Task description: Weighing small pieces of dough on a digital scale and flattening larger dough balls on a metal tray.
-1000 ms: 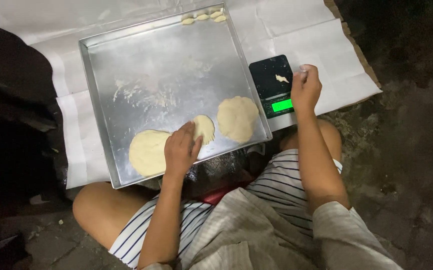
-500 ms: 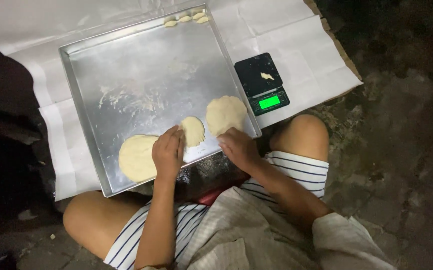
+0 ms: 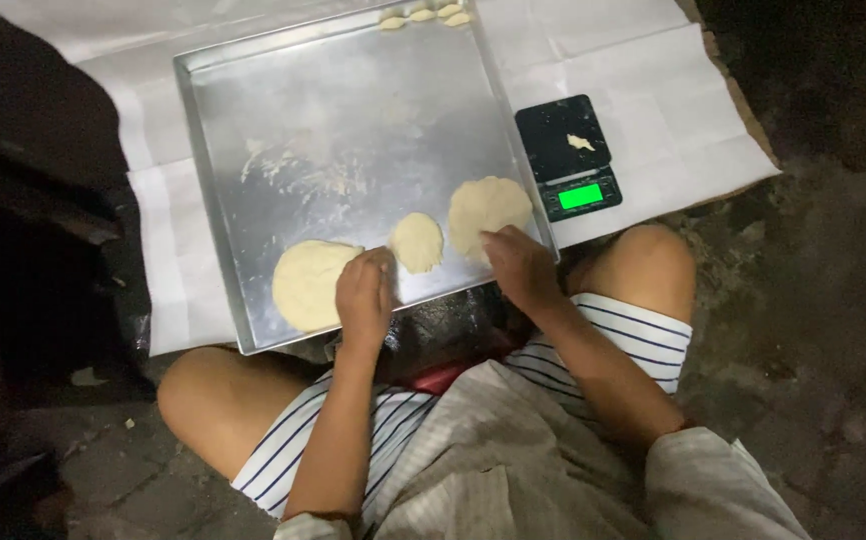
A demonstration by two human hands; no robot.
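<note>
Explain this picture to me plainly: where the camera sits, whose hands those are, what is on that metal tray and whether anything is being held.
The camera sits on a person's head and looks down, so you see their own arms, striped shorts and bare knees from above. They sit on the ground at a large metal tray laid on white paper.

Three flattened rounds of pale dough lie along the tray's near edge: a large left round, a small middle round and a right round. A few small shaped dough pieces sit at the far edge.

The left hand rests at the left round's edge, and the right hand touches the right round. Neither lifts anything.

Beside the tray stands a small black scale with a lit green display and a dough scrap on top.
</note>
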